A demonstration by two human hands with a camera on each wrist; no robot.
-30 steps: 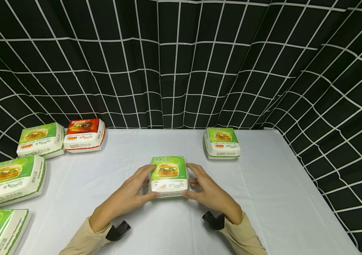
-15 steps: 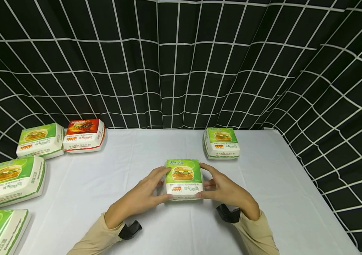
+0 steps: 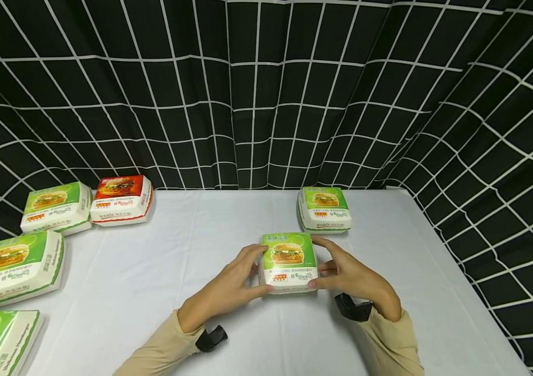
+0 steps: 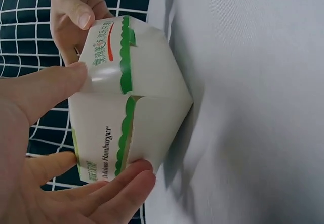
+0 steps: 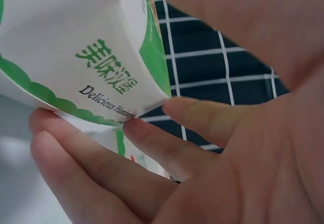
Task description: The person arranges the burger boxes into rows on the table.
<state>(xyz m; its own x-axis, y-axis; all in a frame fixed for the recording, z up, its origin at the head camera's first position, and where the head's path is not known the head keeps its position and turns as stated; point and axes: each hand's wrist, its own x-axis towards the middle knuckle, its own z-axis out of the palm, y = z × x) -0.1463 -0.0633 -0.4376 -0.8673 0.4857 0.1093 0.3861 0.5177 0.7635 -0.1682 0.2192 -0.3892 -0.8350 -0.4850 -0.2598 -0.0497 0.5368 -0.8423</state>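
A green-and-white burger box [image 3: 287, 261] with a burger picture on its lid sits between my two hands near the middle of the white table. My left hand [image 3: 228, 284] grips its left side, thumb at the front corner and fingers along the side. On the other side my right hand [image 3: 353, 274] holds the box, thumb at the front and index finger at the back corner. In the left wrist view the closed burger box [image 4: 109, 128] is tilted in the picture, its base close to the cloth. Whether it touches the cloth, I cannot tell.
Just behind, to the right, stands another green burger box [image 3: 324, 209]. A red burger box [image 3: 122, 199] and a green one [image 3: 57, 207] sit at the back left, with two more green boxes [image 3: 17, 269] nearer along the left edge. A black gridded curtain [image 3: 247, 94] borders the table.
Both hands have moved to the right with the burger box between them, bringing it closer to the green box at the back right. The other boxes have stayed in place.
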